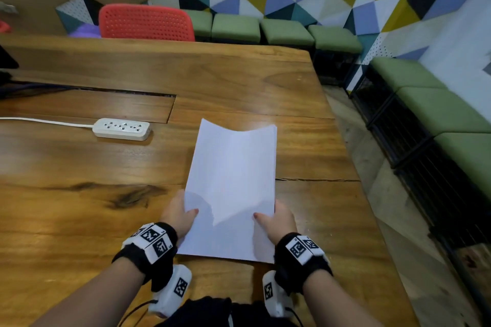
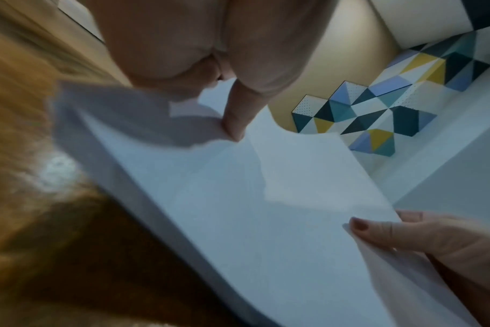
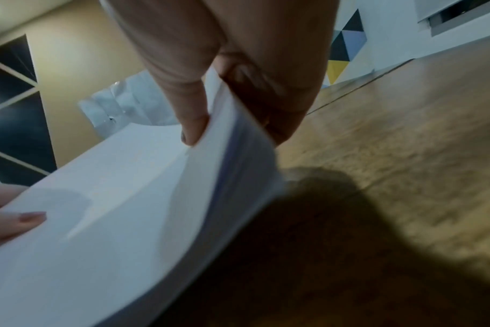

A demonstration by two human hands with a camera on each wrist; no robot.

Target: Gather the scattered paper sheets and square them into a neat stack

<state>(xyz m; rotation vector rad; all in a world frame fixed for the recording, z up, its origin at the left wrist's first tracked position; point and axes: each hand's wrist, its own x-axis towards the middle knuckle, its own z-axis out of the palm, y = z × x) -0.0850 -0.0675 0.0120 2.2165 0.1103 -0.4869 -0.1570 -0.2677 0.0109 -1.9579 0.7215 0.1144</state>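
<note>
A stack of white paper sheets point(image 1: 233, 183) is held above the wooden table point(image 1: 79, 194), its sides curled up and its far edge bowed. My left hand point(image 1: 179, 216) pinches the stack's left edge near the bottom, thumb on top. My right hand point(image 1: 276, 220) pinches the right edge the same way. In the left wrist view my left hand point(image 2: 232, 124) has its thumb on the paper stack point(image 2: 266, 210), and my right hand point(image 2: 383, 232) grips the far edge. In the right wrist view my right hand point(image 3: 199, 130) clamps the layered sheets point(image 3: 132, 199), with my left hand point(image 3: 17, 221) opposite.
A white power strip point(image 1: 122, 129) with its cord lies on the table to the left of the paper. A red chair point(image 1: 146, 22) stands behind the table. Green benches point(image 1: 287, 32) line the patterned wall, and the table's right edge point(image 1: 353, 167) drops to the floor.
</note>
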